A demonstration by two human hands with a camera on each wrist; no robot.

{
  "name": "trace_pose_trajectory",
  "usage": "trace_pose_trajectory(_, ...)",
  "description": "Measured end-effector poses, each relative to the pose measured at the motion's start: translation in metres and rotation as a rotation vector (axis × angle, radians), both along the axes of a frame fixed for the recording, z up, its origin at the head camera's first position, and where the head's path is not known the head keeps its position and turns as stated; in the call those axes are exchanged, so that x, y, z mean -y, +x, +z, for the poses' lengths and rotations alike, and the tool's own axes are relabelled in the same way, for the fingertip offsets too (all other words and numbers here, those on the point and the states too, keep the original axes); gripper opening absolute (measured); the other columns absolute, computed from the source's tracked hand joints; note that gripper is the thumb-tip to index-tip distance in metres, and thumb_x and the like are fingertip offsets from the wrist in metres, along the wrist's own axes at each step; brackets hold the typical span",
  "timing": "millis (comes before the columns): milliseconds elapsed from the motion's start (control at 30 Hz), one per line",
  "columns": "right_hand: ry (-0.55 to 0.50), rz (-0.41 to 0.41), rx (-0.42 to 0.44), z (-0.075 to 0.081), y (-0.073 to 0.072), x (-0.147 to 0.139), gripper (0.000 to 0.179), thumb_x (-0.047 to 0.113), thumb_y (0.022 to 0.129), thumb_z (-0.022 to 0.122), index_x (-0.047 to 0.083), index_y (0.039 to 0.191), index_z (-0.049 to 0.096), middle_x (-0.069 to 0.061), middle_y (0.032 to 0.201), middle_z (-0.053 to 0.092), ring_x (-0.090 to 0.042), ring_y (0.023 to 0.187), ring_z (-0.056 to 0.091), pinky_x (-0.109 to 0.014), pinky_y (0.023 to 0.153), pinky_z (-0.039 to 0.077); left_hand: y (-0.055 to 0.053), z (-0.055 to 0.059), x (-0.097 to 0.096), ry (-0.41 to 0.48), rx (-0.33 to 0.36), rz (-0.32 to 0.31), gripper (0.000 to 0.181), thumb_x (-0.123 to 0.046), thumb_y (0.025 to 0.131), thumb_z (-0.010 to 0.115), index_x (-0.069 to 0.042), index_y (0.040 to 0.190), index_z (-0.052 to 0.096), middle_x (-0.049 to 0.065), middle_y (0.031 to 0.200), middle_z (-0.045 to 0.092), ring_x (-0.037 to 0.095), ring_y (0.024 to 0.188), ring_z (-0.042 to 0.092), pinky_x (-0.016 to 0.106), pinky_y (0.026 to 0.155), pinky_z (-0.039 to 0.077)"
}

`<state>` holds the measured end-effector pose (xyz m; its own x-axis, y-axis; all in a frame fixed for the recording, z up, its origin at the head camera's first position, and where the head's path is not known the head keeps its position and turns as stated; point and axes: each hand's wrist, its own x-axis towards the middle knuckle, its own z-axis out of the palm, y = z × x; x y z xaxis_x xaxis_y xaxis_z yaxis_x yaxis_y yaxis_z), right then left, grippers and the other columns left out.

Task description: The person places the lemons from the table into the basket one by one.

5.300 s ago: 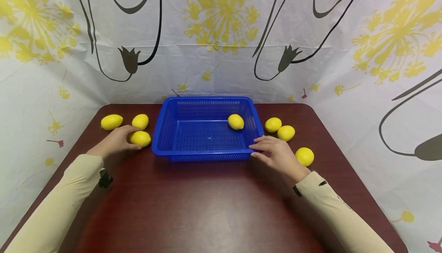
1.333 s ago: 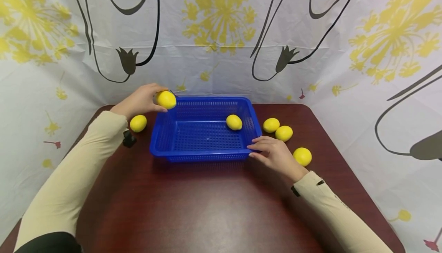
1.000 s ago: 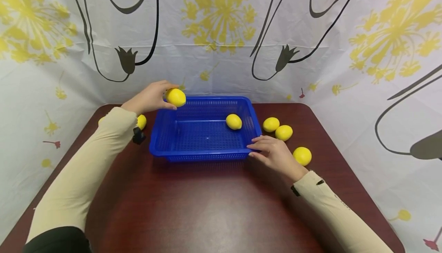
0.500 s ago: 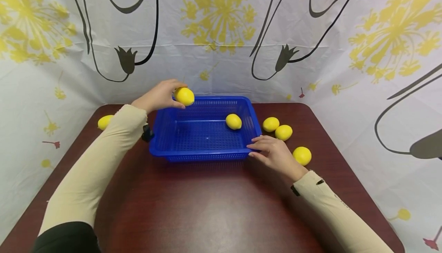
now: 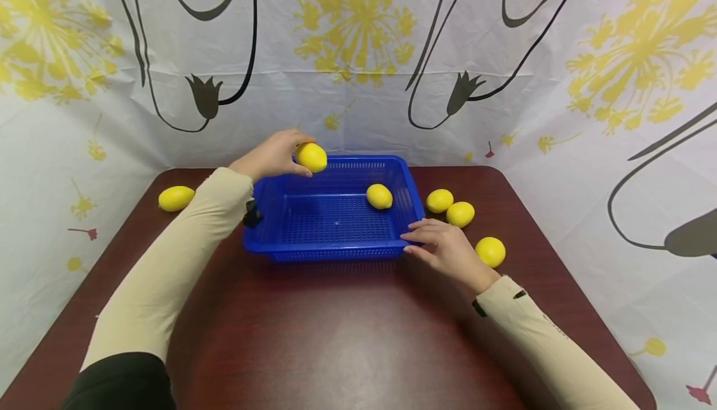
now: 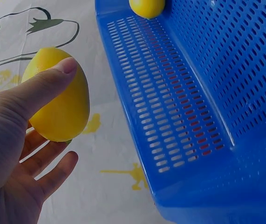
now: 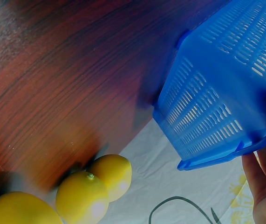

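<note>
My left hand [image 5: 276, 156] grips a yellow lemon [image 5: 310, 157] between thumb and fingers, above the back left part of the blue basket [image 5: 330, 246]. In the left wrist view the thumb lies across this lemon [image 6: 63, 114], with the basket's perforated wall [image 6: 156, 93] beside it. My right hand [image 5: 445, 250] holds the basket's front right corner, fingers at the rim and thumb on the outer front side. The right wrist view has those fingers [image 7: 255, 172] right at the rim. Inside the basket, toward its right, another lemon [image 5: 379, 196] lies on the floor.
On the brown table [image 5: 336, 335], two lemons sit close together right of the basket, one [image 5: 439, 201] behind the other [image 5: 460, 214]. A third lemon [image 5: 490, 252] is behind my right wrist. Far left lies one lemon [image 5: 176, 198]. A patterned cloth [image 5: 358, 111] hangs along the back and sides.
My left hand has picked up a lemon from the table's left and carried it rightward over the basket. The left sleeve now hides another lemon there. The right hand stays at the basket corner.
</note>
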<state>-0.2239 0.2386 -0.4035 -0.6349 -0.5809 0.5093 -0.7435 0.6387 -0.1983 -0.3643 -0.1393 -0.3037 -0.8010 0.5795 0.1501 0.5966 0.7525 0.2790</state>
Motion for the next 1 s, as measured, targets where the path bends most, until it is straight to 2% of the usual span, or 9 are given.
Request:
trace_pose_trajectory(333, 0.002, 0.007, 0.001, -0.001, 0.000, 0.000, 0.027, 0.021, 0.082, 0.081, 0.012, 0.107, 0.078, -0.009, 0.105, 0.077, -0.024, 0.104, 0.070, -0.044, 0.089, 0.059, -0.005, -0.007, -0.017, -0.017, 0.028, -0.013, 0.077, -0.029, 0.076, 0.086, 0.001, 0.139, 0.053, 0.021, 0.137, 0.057, 0.038, 0.130, 0.051, 0.052, 0.113, 0.039)
trace_pose_trajectory(600, 0.010, -0.001, 0.007, 0.000, 0.000, 0.000, 0.027, 0.021, 0.082, 0.080, 0.012, 0.107, 0.078, -0.008, 0.105, 0.077, -0.024, 0.105, 0.070, -0.044, 0.090, 0.058, -0.009, -0.015, -0.031, 0.006, 0.063, -0.034, 0.077, -0.029, 0.075, 0.087, -0.001, 0.139, 0.054, 0.018, 0.136, 0.059, 0.035, 0.128, 0.053, 0.049, 0.110, 0.043)
trace_pose_trajectory(1000, 0.017, -0.005, -0.002, 0.001, 0.000, 0.000, 0.027, 0.023, 0.081, 0.082, 0.012, 0.106, 0.078, -0.005, 0.103, 0.077, -0.023, 0.104, 0.070, -0.042, 0.090, 0.059, -0.012, -0.026, -0.052, -0.038, 0.095, -0.048, 0.078, -0.033, 0.078, 0.085, -0.004, 0.142, 0.051, 0.017, 0.138, 0.057, 0.033, 0.127, 0.053, 0.048, 0.109, 0.044)
